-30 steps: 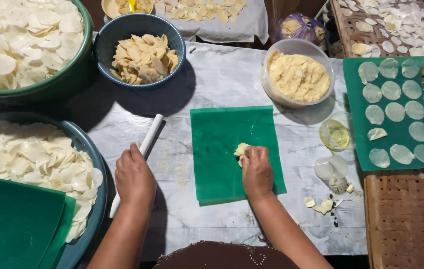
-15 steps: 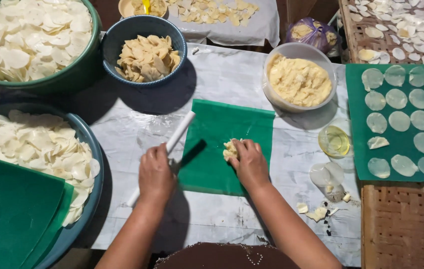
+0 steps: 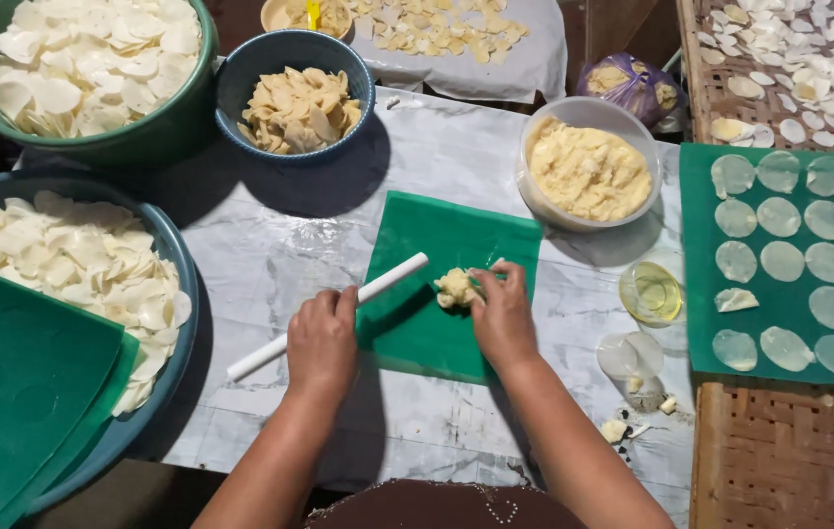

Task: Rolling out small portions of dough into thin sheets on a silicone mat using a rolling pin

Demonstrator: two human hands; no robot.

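Observation:
My left hand (image 3: 321, 341) grips a thin white rolling pin (image 3: 392, 275) by its middle; its far end lies on the green plastic sheet (image 3: 446, 230). My right hand (image 3: 501, 315) rests on the sheet and pinches a small lump of pale yellow dough (image 3: 455, 288) with its fingertips. Dough and pin tip lie close together near the sheet's middle.
White tub of yellow dough (image 3: 588, 171) at upper right. Small glass dish of oil (image 3: 650, 292). Green sheet with flattened discs (image 3: 794, 257) at right. Blue bowl of chips (image 3: 296, 96), green basin (image 3: 84, 73) and blue basin (image 3: 74, 284) of white discs at left. Woven tray (image 3: 789, 456) lower right.
My left hand lifted the rolling pin off the table and swung its tip onto the green sheet. My right hand moved the dough lump slightly toward the sheet's middle.

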